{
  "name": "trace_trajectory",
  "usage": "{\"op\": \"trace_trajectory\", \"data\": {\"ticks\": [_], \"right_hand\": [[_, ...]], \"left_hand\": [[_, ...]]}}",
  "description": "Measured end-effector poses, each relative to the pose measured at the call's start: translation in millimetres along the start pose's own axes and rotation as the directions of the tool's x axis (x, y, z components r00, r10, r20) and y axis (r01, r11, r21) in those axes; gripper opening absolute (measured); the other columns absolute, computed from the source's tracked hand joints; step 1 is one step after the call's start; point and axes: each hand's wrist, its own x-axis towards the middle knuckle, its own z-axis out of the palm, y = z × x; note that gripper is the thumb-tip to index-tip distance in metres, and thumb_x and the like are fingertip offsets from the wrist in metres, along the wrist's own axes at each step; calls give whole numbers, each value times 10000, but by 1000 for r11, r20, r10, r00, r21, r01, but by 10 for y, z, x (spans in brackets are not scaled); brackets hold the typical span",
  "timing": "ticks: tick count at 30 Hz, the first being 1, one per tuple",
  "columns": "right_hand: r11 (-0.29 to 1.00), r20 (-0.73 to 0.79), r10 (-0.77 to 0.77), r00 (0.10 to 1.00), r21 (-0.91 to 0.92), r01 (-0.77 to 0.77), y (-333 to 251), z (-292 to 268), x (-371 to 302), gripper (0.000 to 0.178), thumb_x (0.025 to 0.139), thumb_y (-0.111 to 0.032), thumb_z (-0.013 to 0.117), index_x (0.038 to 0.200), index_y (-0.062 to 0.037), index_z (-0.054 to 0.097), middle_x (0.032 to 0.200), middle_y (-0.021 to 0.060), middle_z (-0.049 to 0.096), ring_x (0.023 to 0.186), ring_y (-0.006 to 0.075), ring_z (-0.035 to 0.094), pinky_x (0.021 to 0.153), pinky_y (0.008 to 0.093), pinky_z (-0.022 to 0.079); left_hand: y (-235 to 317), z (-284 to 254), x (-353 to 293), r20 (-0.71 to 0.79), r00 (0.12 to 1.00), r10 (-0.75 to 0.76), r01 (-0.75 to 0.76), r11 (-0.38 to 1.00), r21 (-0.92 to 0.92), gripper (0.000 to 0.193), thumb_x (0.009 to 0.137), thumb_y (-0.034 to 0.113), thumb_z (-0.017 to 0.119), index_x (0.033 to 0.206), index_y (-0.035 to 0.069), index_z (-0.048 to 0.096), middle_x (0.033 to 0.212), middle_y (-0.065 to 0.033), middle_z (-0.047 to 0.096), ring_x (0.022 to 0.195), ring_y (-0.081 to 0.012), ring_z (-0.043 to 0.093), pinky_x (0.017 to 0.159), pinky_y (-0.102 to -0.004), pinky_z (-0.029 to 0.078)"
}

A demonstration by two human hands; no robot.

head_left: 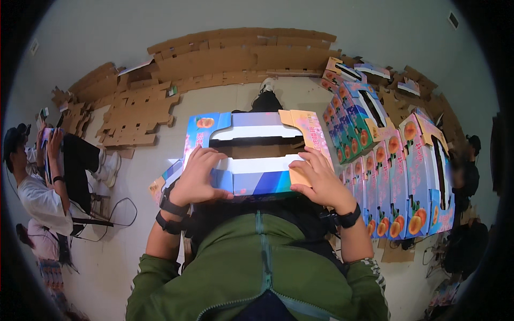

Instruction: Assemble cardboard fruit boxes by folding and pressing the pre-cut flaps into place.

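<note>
A printed cardboard fruit box [261, 183] in blue, pink and orange rests on my lap, with a long opening across its top. White inner flap edges line the opening, and brown cardboard shows inside. My left hand [199, 179] grips the box's near left corner, fingers over the flap by the opening and thumb along the near edge. At the near right corner, my right hand [321, 181] holds the orange flap in the same way, its fingertips bent at the opening. Both wrists wear dark straps.
Several finished-looking fruit boxes [393, 179] stand in rows to my right. Flattened brown cardboard [131, 115] lies on the floor and leans along the far wall. At the left, a seated person [40, 184] holds another box. A second person [471, 166] is at the right edge.
</note>
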Motion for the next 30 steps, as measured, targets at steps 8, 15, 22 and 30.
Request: {"op": "trace_trajectory", "data": {"ticks": [8,15,22,30], "right_hand": [[999,-39,13,999,-33,-14,-44,3,8,501,908,-397,737,1285,-96,602,1404,215,507,1386,429,417,1161,506,349],[999,-20,31,999,-9,-31,-54,-53,30,597,911,-422,723,1405,-125,567,1416,222,512,1412,431,402,1177,528,339],[993,71,75,995,-95,-68,-61,13,16,591,942,-443,677,1440,-145,564,1484,239,471,1451,444,366,1196,531,308],[998,-28,12,1000,-60,-14,-31,11,-15,572,898,-453,728,1366,-142,621,1413,239,531,1392,442,437,1164,529,350]], "left_hand": [[34,3,49,22,994,-105,106,992,-63,892,495,426,941,1233,12,660,1207,-159,667,1270,-366,526,1171,-476,314],[96,31,-38,-39,999,-17,16,1000,-25,930,533,438,944,1307,26,633,1292,-171,638,1293,-369,513,1197,-548,274],[-21,31,3,52,999,1,2,998,-71,945,567,483,927,1343,34,626,1286,-172,663,1285,-357,568,1234,-585,191],[86,21,-30,54,998,-32,35,998,-59,897,570,473,929,1312,60,641,1298,-151,658,1293,-350,561,1237,-597,183]]}}
